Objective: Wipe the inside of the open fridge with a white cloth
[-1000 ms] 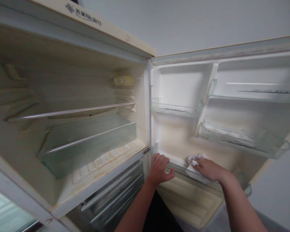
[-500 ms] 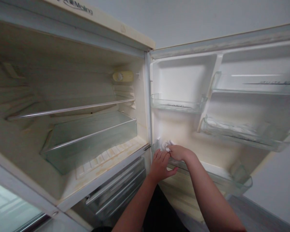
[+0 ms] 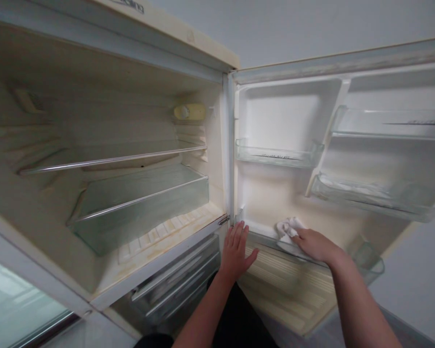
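A crumpled white cloth (image 3: 287, 226) is bunched in my right hand (image 3: 317, 245), whose fingers close on it over the lowest clear bin (image 3: 371, 266) of the open fridge door (image 3: 264, 191). My left hand (image 3: 235, 249) rests with its fingers stretched out at the hinge-side end of that same bin, holding nothing. Part of the cloth hangs down past the bin's front rail.
To the left stands the fridge compartment with a glass shelf (image 3: 130, 157) and a clear drawer (image 3: 148, 210). Below it are freezer drawers (image 3: 177, 280). Higher on the door sit more clear bins (image 3: 278, 153); one bin (image 3: 369, 193) holds something white.
My right hand has carried the cloth to the right along the bin, away from the hinge. My left hand stays near the hinge side, now apart from the right one.
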Motion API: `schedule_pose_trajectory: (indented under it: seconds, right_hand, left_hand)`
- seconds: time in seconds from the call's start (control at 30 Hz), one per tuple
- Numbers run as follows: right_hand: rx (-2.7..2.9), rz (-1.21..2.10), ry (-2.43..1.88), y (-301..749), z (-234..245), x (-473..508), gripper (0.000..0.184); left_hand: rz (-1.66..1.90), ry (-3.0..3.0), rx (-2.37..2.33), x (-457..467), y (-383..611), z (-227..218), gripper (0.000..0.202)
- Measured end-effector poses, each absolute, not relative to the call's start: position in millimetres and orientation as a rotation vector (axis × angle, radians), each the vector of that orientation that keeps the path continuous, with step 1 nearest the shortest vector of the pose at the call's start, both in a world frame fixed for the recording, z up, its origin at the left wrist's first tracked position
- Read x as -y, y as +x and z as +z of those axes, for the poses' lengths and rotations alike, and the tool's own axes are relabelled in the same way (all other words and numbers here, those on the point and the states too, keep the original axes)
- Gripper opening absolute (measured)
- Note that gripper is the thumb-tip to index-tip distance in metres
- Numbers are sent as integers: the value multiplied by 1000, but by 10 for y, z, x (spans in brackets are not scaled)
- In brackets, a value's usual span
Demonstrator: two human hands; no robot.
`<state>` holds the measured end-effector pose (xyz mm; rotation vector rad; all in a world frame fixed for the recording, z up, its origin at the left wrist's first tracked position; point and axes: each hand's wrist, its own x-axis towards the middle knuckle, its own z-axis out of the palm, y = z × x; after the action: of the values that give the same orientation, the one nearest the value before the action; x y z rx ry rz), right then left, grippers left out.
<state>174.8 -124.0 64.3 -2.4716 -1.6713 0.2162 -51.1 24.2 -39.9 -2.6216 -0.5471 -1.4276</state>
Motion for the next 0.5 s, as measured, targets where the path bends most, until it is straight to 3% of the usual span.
schedule_pose_trajectory:
  seconds: [0.1, 0.17, 0.27, 0.5]
  right_hand:
    - [1734, 26, -2397, 1422, 658, 1202, 45]
    - [1864, -156, -2108, 1101, 571, 1055, 40]
    - [1957, -411, -1867, 647, 314, 770, 53]
    - [1972, -565, -1806, 352, -43, 525, 62]
  left_hand:
    - [-1609, -2721, 582, -239, -495, -338, 61]
    - [-1776, -2780, 580, -256, -493, -295, 61]
    - [-1954, -2838, 576, -302, -517, -236, 66]
    - [-1880, -2830, 521, -404, -580, -58, 58]
